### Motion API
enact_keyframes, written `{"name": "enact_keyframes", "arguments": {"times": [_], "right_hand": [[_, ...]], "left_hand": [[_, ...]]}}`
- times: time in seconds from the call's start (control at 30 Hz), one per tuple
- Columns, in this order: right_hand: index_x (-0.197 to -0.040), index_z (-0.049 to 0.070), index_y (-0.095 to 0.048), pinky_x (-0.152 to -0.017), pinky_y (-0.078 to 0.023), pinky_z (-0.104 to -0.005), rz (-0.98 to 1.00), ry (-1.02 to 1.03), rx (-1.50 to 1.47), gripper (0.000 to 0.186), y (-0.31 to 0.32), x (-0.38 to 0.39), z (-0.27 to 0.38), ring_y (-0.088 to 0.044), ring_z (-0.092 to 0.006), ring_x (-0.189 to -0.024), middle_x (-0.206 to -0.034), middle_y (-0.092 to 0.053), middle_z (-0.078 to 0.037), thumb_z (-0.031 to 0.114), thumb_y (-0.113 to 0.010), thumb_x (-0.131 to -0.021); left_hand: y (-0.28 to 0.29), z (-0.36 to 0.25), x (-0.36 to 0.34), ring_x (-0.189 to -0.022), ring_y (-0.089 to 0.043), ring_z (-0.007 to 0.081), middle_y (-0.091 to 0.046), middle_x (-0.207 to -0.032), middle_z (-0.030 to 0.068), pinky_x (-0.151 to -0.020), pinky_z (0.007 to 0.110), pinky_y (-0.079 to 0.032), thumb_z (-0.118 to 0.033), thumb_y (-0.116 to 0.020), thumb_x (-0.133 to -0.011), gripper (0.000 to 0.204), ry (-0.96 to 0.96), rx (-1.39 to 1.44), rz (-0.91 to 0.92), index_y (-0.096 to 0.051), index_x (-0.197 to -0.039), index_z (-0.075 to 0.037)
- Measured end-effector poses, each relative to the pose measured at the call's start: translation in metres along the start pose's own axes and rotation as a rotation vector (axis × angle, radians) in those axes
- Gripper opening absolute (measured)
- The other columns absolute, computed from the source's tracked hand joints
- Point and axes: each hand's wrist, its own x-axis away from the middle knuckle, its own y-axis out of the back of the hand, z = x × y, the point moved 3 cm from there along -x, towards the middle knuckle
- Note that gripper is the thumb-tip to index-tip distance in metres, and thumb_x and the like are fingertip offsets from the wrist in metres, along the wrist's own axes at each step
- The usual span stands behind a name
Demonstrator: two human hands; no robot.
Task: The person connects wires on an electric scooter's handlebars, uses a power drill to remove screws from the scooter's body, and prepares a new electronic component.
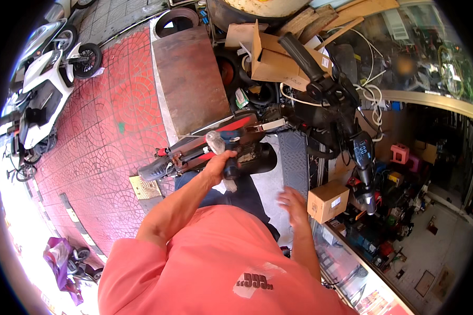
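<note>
My left hand (222,167) is wrapped round the dark grip of a cordless power tool (230,143), held over the scooter's deck. The tool has a blue-and-black body and a pale, whitish head end; its exact kind is unclear. Below it lies an electric scooter (240,124) with red stripes along its dark body and a wheel end at the left. Its handlebar (360,149) with a lit display rises at the right. My right hand (293,206) hangs apart from the scooter, slightly blurred, fingers spread and holding nothing, beside a small closed cardboard box (328,201).
Ahead lies a brown metal sheet (190,79), with an opened cardboard box (278,62) and tyres to its right. A glass display case (352,268) runs along the lower right. Parked motorbikes (50,97) stand on the far left beyond red paving (110,126).
</note>
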Motion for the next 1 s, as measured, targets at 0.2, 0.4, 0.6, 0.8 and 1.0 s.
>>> {"name": "enact_keyframes", "arguments": {"times": [0.2,0.4,0.6,0.8,1.0], "right_hand": [[-0.152,0.004,-0.048,-0.116,-0.039,-0.0432,0.923,-0.143,-0.530,0.091,-0.155,-0.039,0.013,-0.048,-0.0260,-0.144,-0.149,-0.057,-0.014,0.064,-0.073,-0.088],[-0.150,-0.005,-0.045,-0.117,-0.043,-0.0479,1.007,-0.097,-0.827,0.087,-0.171,-0.007,0.036,-0.056,-0.0363,-0.136,-0.148,-0.055,-0.024,0.039,-0.081,-0.084],[-0.119,-0.002,-0.067,-0.102,-0.054,-0.0470,0.802,0.095,-0.976,0.034,-0.160,-0.006,0.043,-0.069,-0.0357,-0.113,-0.118,-0.073,-0.022,0.013,-0.073,-0.089],[-0.096,-0.001,-0.069,-0.089,-0.058,-0.0460,0.149,0.307,-1.161,0.015,-0.070,0.004,0.010,-0.074,-0.0315,-0.088,-0.090,-0.074,-0.016,0.012,-0.073,-0.089],[-0.105,0.002,-0.067,-0.086,-0.059,-0.0451,-0.251,0.462,-0.755,0.023,0.059,0.009,0.042,-0.072,-0.0304,-0.086,-0.088,-0.073,-0.015,0.006,-0.075,-0.084]], "left_hand": [[-0.059,0.008,0.064,-0.065,-0.070,0.0215,-0.071,-0.085,0.0088,-0.061,0.033,-0.059,-0.043,-0.070,-0.090,0.039,0.189,-0.264,0.190,-0.068,-0.105,-0.007],[-0.053,0.010,0.078,-0.067,-0.072,0.0288,-0.069,-0.081,0.0123,-0.050,0.040,-0.060,-0.062,-0.068,-0.090,0.062,0.390,-0.375,0.292,-0.063,-0.115,-0.006],[-0.018,-0.002,0.071,-0.074,-0.074,0.0317,-0.074,-0.087,0.0181,-0.063,0.044,-0.060,-0.085,-0.049,-0.089,0.089,0.486,-0.695,0.402,-0.068,-0.106,0.000],[-0.013,-0.050,0.035,-0.073,-0.071,0.0230,-0.074,-0.085,0.0147,-0.060,0.036,-0.053,-0.059,-0.062,-0.097,0.059,0.029,-1.214,-0.062,-0.072,-0.099,0.000],[-0.034,-0.071,-0.085,-0.102,-0.073,0.0367,-0.076,-0.103,0.0224,-0.088,0.048,-0.055,-0.054,-0.059,-0.094,0.056,-0.295,-1.537,-0.328,-0.076,-0.108,-0.002]]}}
